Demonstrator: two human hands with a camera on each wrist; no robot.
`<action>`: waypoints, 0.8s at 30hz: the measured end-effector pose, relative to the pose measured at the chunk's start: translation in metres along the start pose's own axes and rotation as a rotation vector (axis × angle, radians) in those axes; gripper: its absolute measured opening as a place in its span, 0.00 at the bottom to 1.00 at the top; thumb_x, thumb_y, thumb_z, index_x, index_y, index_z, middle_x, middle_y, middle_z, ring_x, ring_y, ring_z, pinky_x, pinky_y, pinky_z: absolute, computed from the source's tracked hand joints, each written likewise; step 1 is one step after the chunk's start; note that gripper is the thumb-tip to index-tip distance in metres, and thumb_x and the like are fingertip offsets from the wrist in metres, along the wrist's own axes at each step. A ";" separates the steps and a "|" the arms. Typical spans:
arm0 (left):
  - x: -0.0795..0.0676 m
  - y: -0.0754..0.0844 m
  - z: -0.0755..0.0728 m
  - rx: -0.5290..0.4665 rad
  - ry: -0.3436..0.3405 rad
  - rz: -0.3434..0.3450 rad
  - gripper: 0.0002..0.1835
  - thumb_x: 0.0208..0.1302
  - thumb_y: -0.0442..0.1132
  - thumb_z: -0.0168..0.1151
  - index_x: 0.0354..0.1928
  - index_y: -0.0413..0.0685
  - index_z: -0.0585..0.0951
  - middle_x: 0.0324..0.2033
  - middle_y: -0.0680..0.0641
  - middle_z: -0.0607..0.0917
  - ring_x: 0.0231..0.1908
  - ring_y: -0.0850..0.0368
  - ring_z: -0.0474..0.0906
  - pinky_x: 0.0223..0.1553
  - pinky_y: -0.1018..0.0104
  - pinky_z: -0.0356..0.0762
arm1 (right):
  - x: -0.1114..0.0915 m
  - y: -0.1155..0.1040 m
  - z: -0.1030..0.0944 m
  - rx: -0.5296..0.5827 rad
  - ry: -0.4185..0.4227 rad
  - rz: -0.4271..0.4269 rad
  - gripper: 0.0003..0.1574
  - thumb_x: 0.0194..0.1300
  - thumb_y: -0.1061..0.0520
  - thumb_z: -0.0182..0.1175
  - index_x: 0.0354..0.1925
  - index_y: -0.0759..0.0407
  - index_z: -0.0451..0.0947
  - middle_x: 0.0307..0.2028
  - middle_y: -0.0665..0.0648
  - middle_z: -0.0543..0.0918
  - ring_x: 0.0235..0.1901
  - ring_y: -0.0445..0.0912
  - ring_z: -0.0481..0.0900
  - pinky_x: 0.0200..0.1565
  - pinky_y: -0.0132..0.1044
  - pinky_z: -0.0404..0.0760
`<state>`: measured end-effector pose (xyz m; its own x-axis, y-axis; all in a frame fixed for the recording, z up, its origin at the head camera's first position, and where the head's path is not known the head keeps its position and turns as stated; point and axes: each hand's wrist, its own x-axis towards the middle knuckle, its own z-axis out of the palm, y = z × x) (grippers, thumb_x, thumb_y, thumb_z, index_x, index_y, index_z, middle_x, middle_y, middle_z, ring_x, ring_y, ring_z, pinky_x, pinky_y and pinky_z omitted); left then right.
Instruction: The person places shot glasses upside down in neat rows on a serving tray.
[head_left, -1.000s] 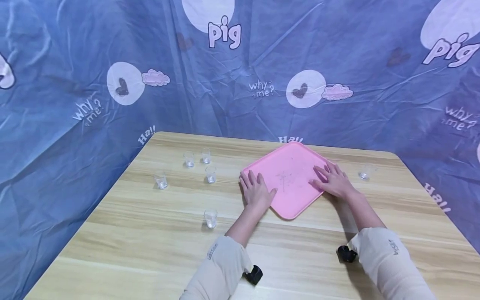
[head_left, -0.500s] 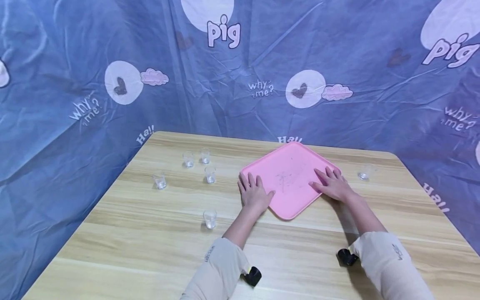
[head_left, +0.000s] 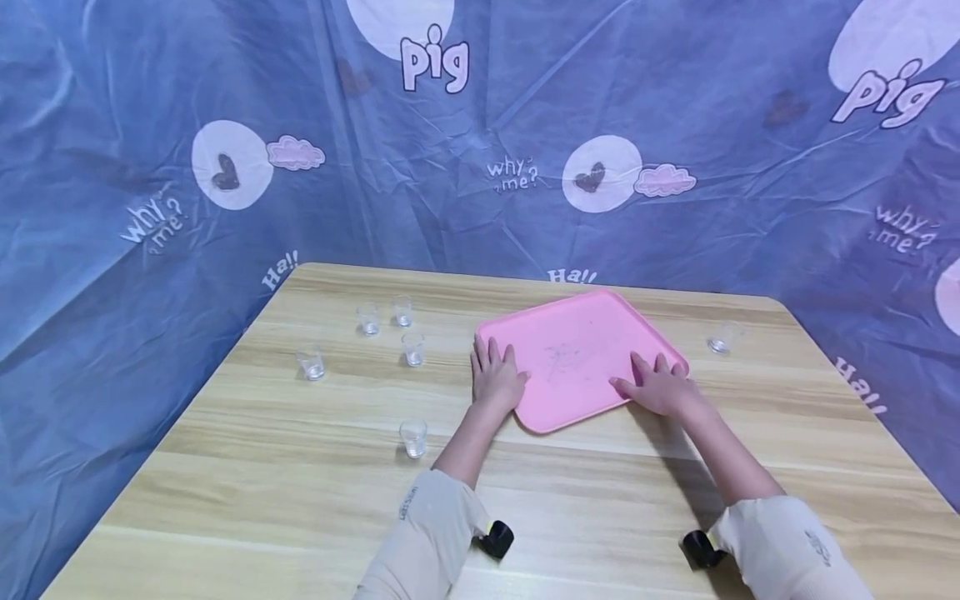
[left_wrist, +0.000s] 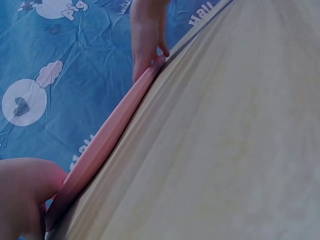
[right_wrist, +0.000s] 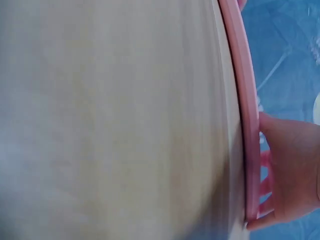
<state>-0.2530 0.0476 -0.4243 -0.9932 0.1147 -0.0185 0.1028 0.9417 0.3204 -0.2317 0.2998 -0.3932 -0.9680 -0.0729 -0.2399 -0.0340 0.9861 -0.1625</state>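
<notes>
A pink tray (head_left: 573,346) with faint grey marks lies turned at an angle towards the far side of the wooden table. The left hand (head_left: 497,385) rests on its left corner, fingers spread along the edge and thumb over the rim. At the right corner, the right hand (head_left: 663,388) touches the edge with its fingers spread on top. In the left wrist view, both the near left hand (left_wrist: 30,192) and the farther right hand (left_wrist: 146,35) meet the tray's side (left_wrist: 107,137). The right wrist view shows the right hand (right_wrist: 292,170) against the rim (right_wrist: 246,95).
Several small clear glasses stand left of the tray, the nearest glass (head_left: 413,439) close to the left forearm. One more glass (head_left: 722,338) is to the right of the tray. A blue printed cloth (head_left: 420,183) hangs behind the wooden table (head_left: 262,467).
The tray has turned clockwise as seen from above, its front corner shifting left and its right corner coming nearer. Both hands moved along with it. The head view has shifted slightly.
</notes>
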 end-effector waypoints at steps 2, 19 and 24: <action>0.001 0.000 0.000 0.017 0.010 0.002 0.31 0.66 0.54 0.49 0.66 0.46 0.63 0.67 0.35 0.52 0.66 0.38 0.32 0.63 0.48 0.34 | -0.006 -0.005 -0.001 -0.015 -0.015 0.018 0.56 0.61 0.26 0.39 0.68 0.68 0.47 0.59 0.84 0.49 0.54 0.81 0.50 0.46 0.71 0.57; -0.034 0.012 0.003 0.124 -0.052 0.076 0.41 0.62 0.65 0.44 0.68 0.45 0.59 0.67 0.34 0.51 0.64 0.31 0.34 0.63 0.47 0.35 | 0.020 0.054 0.007 0.221 0.242 -0.150 0.41 0.65 0.41 0.51 0.63 0.69 0.58 0.63 0.79 0.49 0.59 0.75 0.46 0.53 0.69 0.49; -0.041 0.016 0.005 0.146 -0.045 0.081 0.42 0.60 0.67 0.44 0.68 0.46 0.59 0.67 0.36 0.52 0.64 0.30 0.33 0.63 0.47 0.34 | 0.022 0.057 0.010 0.254 0.217 -0.164 0.43 0.66 0.40 0.50 0.64 0.70 0.55 0.64 0.78 0.46 0.60 0.74 0.45 0.55 0.67 0.47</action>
<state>-0.2100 0.0596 -0.4236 -0.9782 0.2036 -0.0419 0.1929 0.9642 0.1820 -0.2521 0.3532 -0.4174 -0.9859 -0.1669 0.0128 -0.1567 0.8935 -0.4209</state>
